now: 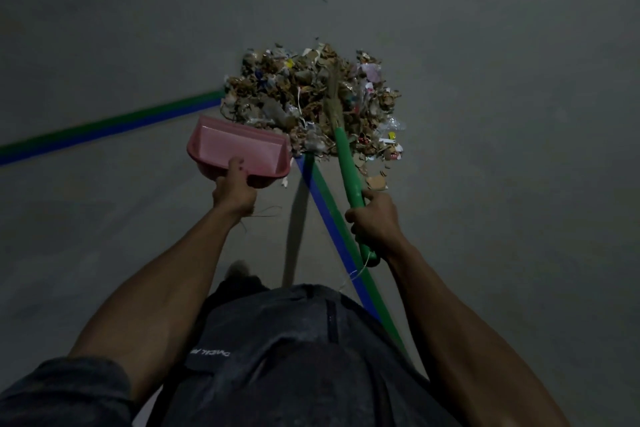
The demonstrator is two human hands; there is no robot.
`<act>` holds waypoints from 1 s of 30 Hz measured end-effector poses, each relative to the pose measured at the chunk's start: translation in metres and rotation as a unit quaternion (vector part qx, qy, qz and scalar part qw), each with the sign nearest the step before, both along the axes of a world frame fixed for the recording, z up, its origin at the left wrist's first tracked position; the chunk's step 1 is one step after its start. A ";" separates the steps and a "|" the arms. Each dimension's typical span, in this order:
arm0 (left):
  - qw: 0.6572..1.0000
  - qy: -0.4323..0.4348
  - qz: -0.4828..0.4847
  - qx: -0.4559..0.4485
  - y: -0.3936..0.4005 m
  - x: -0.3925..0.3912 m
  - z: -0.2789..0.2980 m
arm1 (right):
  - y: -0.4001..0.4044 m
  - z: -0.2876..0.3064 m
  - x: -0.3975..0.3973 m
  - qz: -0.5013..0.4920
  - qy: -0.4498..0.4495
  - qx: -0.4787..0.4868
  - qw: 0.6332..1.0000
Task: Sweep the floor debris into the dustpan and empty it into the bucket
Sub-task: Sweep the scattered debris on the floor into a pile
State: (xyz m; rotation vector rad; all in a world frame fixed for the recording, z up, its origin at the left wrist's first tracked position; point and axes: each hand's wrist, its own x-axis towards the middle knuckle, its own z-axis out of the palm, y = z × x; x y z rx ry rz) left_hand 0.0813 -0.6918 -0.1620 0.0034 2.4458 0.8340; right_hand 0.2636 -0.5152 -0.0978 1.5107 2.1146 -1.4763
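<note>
A heap of debris (pixel 304 94), made of torn cardboard, paper and plastic scraps, lies on the grey floor ahead of me. My left hand (pixel 232 192) grips the handle of a pink dustpan (pixel 239 149), whose open mouth faces the heap's near left edge. My right hand (pixel 375 218) grips the green handle of a broom (pixel 346 163). The straw-coloured bristles of the broom reach up into the middle of the heap. The bucket is not in view.
Green and blue tape lines (pixel 104 126) run across the floor from the left to the heap, and another pair (pixel 325 204) runs from the heap back towards my feet. Small scraps (pixel 375 182) lie loose near the heap's right front. Bare floor (pixel 519 114) surrounds the heap.
</note>
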 end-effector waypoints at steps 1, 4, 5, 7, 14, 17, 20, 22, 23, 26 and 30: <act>1.000 -0.004 0.008 0.009 -0.008 -0.014 -0.001 | -0.012 0.000 -0.014 0.001 0.002 0.002 1.000; 0.998 -0.025 0.023 0.043 -0.032 -0.054 -0.007 | -0.050 -0.002 -0.056 -0.011 0.006 0.010 1.000; 0.998 -0.032 0.027 0.054 -0.038 -0.066 -0.008 | -0.061 -0.002 -0.070 -0.017 0.005 0.014 1.000; 0.997 -0.036 0.026 0.060 -0.046 -0.088 -0.006 | -0.082 0.000 -0.093 -0.026 0.006 0.013 1.000; 0.998 -0.050 -0.005 0.032 -0.031 -0.134 0.002 | -0.126 0.013 -0.151 -0.018 0.025 0.034 0.999; 0.997 -0.067 -0.031 0.019 -0.008 -0.150 0.005 | -0.132 0.014 -0.172 -0.013 0.023 0.049 0.998; 0.996 -0.081 -0.046 0.014 0.019 -0.166 0.005 | -0.131 0.010 -0.195 -0.013 0.018 0.063 0.998; 0.995 -0.082 -0.058 -0.002 0.038 -0.178 0.003 | -0.124 0.006 -0.213 -0.015 0.013 0.052 0.998; 0.994 -0.084 -0.065 -0.011 0.047 -0.185 0.001 | -0.119 0.004 -0.221 -0.015 0.011 0.046 0.999; 0.992 -0.097 -0.072 -0.032 0.078 -0.209 -0.007 | -0.098 -0.005 -0.248 -0.013 0.011 0.040 0.999; 0.990 -0.116 -0.068 -0.031 0.120 -0.240 -0.014 | -0.065 -0.012 -0.282 -0.011 0.012 0.024 1.000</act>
